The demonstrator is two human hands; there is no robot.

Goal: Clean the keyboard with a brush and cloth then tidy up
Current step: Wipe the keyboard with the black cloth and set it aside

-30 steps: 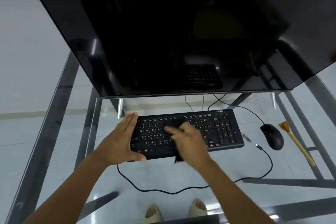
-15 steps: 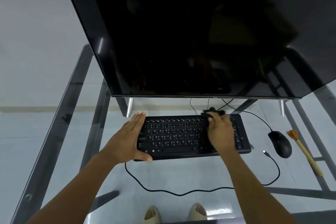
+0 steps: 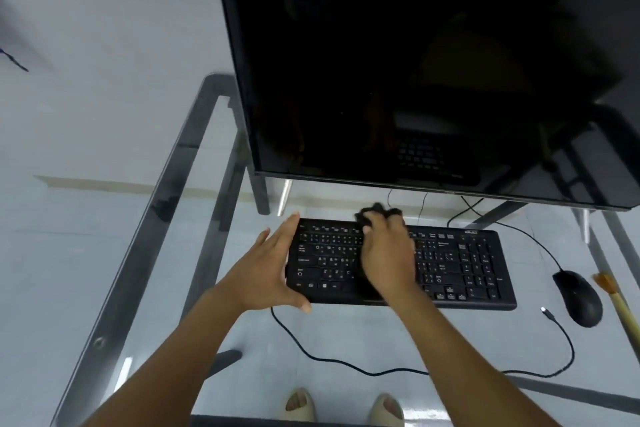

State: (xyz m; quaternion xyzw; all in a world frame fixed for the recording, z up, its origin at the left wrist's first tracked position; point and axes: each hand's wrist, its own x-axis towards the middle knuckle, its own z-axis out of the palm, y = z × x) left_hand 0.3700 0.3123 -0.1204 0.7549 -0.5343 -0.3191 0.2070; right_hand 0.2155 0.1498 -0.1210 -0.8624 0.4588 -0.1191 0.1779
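From the head camera, the black keyboard [image 3: 401, 263] lies flat on the glass bench [image 3: 156, 211], just near of the big dark monitor [image 3: 415, 62]. By its look it is light and rigid, and I judge it would skate on the smooth glass unless held at an end. The left hand [image 3: 268, 274] does just that: its grip is spread wide, fingers straight along the keyboard's left edge and the thumb hooked at the near left corner, bracing rather than clasping.

The cloth [image 3: 375, 213] is dark, soft and crumpled, so it will bunch and fold into the gaps between keys; it is best taken as a wad. The right hand [image 3: 388, 253] has its grip clenched round it, pressing it at the far edge of the keys, left of centre.

The brush [image 3: 614, 296] lies at the right, beside the mouse [image 3: 578, 298], untouched.
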